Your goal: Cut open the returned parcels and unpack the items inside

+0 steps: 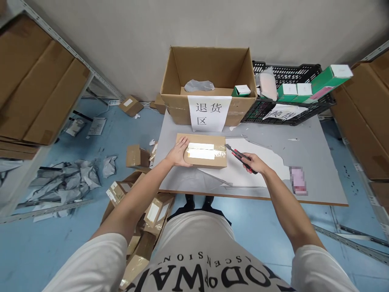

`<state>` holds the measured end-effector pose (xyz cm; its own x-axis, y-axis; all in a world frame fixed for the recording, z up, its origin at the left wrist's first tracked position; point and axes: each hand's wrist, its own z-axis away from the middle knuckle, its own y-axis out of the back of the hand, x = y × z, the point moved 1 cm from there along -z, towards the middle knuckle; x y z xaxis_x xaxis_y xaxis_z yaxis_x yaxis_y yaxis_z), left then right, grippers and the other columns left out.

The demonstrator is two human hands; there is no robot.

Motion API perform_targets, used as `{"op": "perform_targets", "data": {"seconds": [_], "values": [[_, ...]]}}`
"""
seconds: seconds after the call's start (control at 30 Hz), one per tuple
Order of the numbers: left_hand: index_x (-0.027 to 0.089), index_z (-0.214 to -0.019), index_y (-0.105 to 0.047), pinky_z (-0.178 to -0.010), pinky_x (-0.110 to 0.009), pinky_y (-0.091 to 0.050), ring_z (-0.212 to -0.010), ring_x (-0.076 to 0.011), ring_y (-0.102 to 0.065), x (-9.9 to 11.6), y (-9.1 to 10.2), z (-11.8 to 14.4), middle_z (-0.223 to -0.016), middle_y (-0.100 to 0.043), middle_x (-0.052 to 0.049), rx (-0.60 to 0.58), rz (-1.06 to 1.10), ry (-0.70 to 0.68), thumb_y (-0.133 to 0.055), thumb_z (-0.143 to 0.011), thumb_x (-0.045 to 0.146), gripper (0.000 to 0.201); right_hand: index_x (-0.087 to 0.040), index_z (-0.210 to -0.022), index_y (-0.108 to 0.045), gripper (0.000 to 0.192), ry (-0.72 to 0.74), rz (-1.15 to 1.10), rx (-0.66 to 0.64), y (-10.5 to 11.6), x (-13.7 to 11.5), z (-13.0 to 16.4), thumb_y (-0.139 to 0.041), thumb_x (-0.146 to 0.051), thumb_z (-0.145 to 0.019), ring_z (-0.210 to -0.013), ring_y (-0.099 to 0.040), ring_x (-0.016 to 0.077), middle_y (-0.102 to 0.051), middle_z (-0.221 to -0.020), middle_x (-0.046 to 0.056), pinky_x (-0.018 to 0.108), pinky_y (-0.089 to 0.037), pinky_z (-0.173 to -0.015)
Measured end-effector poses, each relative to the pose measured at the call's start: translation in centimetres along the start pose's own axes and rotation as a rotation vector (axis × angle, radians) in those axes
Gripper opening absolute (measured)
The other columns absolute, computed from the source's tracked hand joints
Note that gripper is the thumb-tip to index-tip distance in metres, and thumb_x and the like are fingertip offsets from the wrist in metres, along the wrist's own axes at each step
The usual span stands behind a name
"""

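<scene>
Cardboard box (209, 161), brown, oblong, lies left-to-right near grey table's front edge (243, 197); left hand (178, 154) clasps its left end; right hand (255, 163) grips black-and-red cutter (240, 155), blade boxward.

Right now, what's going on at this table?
A person's left hand rests spread over the left end of a taped, labelled cardboard box. The right hand holds a black-and-red box cutter, its tip at the box's right end; whether it touches is too fine to tell. The box looks closed. Behind it on the table stand an open carton with a paper sign and a black crate holding green boxes.
</scene>
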<state>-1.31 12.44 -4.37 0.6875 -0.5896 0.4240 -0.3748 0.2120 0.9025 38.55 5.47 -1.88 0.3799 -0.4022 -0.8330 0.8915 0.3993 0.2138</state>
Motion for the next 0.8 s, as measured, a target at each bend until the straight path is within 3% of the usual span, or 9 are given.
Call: {"op": "perform_targets", "data": {"seconds": [0.4, 0.53, 0.67, 0.8], "values": [[0.004, -0.143, -0.020, -0.112, -0.053, -0.019, -0.138, -0.0407, -0.015, -0.2, -0.3, 0.1, -0.148, -0.023, -0.024, 0.000, 0.001, -0.001, -0.075, -0.044, 0.062, 0.128, -0.019, -0.122, -0.050, 0.057, -0.035, -0.149, 0.030, -3.7, 4.0, 4.6, -0.053, -0.056, -0.080, -0.034, -0.047, 0.0092, -0.054, -0.054, -0.005, 0.020, -0.036, -0.033], [0.005, -0.144, -0.017, -0.112, -0.054, -0.019, -0.138, -0.0405, -0.014, -0.1, -0.1, 0.2, -0.149, -0.020, -0.024, -0.003, 0.006, -0.007, -0.074, -0.046, 0.064, 0.128, -0.019, -0.126, -0.048, 0.060, -0.041, -0.184, 0.045, -4.0, 4.9, 5.5, -0.054, -0.057, -0.079, -0.034, -0.047, 0.0094, -0.055, -0.056, -0.004, 0.021, -0.037, -0.033], [0.005, -0.144, -0.018, -0.112, -0.054, -0.019, -0.138, -0.0404, -0.014, -0.1, 0.0, 0.3, -0.149, -0.021, -0.024, 0.001, 0.001, -0.025, -0.073, -0.047, 0.064, 0.127, -0.019, -0.127, -0.047, 0.062, -0.024, -0.216, 0.167, -3.6, 4.7, 5.1, -0.054, -0.057, -0.079, -0.034, -0.047, 0.0095, -0.054, -0.056, -0.005, 0.021, -0.036, -0.032], [0.004, -0.144, -0.018, -0.112, -0.054, -0.019, -0.139, -0.0401, -0.013, -0.1, -0.1, 0.4, -0.149, -0.021, -0.025, 0.013, -0.001, -0.037, -0.072, -0.048, 0.065, 0.126, -0.018, -0.126, -0.048, 0.061, 0.000, -0.184, 0.190, -3.5, 3.3, 3.5, -0.055, -0.056, -0.078, -0.035, -0.048, 0.0095, -0.054, -0.057, -0.004, 0.021, -0.037, -0.032]]}}
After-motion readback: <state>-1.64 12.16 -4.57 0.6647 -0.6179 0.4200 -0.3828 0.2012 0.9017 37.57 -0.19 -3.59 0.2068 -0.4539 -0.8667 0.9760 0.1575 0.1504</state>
